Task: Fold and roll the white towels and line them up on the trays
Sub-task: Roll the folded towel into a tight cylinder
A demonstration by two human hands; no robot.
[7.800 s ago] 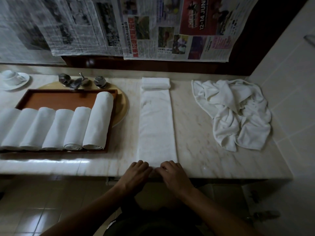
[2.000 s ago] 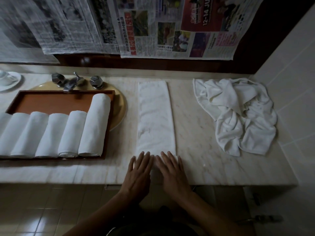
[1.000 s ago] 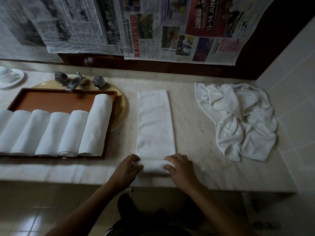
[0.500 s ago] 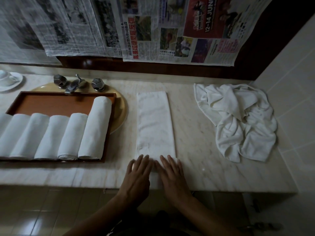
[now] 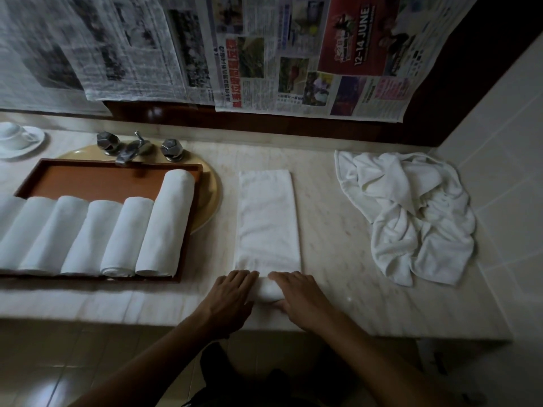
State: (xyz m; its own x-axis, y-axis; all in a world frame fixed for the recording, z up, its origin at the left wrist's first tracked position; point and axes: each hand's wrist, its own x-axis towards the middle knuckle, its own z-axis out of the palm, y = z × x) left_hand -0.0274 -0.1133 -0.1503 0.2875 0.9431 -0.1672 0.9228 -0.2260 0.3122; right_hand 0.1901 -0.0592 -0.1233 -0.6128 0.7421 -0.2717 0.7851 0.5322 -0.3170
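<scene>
A long folded white towel [image 5: 267,218] lies flat on the marble counter, running away from me. Its near end is rolled into a short roll [image 5: 269,290] at the counter's front edge. My left hand [image 5: 232,295] curls over the roll's left end. My right hand [image 5: 299,298] curls over its right end, with the thumb behind the roll. To the left, a brown tray [image 5: 97,179] holds several rolled white towels [image 5: 164,227] side by side along its near edge.
A heap of loose white towels [image 5: 411,218] lies at the right, by the tiled wall. The tray rests over a yellow basin [image 5: 210,198] with a metal tap [image 5: 129,149]. A cup and saucer [image 5: 17,139] stand at the far left. Newspapers cover the back wall.
Half a second ago both hands lay flat on the towel's near end. Now they curl round the roll, which has grown and sits slightly farther up the towel.
</scene>
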